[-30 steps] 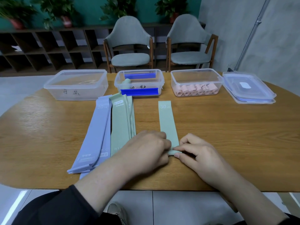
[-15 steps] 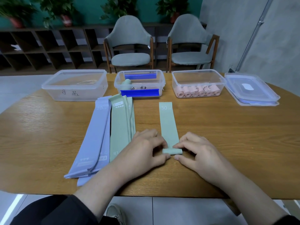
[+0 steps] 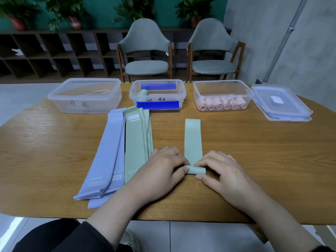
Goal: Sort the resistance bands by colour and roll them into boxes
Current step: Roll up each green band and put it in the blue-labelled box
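Note:
A single green band marked 30 lies lengthwise on the table, its near end wound into a small roll. My left hand pinches the roll's left end and my right hand pinches its right end. To the left lie a stack of green bands and a stack of purple bands. At the back stand three clear boxes: the left box looks without bands, the middle box holds one green roll, the right box holds several pink rolls.
Stacked clear lids sit at the far right of the wooden table. Two grey chairs stand behind the table, with dark shelving and plants beyond. The table's near edge runs just below my wrists.
The roll at the green band's near end has grown and moved a little away from me as both hands turned it. The flat stretch of band is shorter.

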Tool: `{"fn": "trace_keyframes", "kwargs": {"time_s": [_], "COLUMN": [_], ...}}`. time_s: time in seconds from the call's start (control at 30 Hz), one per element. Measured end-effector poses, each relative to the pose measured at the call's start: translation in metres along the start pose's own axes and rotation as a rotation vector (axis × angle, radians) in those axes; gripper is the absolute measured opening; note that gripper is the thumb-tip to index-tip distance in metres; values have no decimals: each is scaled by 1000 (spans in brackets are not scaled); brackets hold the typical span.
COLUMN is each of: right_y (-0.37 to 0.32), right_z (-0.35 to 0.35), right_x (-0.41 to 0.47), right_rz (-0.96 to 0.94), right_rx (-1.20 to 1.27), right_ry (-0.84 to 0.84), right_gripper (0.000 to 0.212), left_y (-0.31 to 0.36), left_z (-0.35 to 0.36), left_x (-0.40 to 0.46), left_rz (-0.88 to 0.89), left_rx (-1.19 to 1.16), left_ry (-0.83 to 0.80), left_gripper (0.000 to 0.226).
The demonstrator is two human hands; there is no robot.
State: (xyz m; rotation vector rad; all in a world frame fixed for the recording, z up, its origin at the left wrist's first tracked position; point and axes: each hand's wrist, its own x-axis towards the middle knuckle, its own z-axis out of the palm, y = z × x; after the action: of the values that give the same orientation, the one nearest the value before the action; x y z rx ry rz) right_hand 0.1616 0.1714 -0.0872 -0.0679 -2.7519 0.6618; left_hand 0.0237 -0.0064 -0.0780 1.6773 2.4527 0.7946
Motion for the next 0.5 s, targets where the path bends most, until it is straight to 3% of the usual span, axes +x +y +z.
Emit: {"fn": "trace_keyframes", "kwargs": {"time_s": [0.5], "right_y": [-1], "right_z": [0], "right_x": [0], "right_rz": [5], "right_rx": [8], "right_ry": [17], "right_gripper": [19], "left_y": [0], "left_z": [2], "left_x": [-2], "left_rz": [22], "left_rx": [57], "left_ry": [14], "left_gripper": [22]}}
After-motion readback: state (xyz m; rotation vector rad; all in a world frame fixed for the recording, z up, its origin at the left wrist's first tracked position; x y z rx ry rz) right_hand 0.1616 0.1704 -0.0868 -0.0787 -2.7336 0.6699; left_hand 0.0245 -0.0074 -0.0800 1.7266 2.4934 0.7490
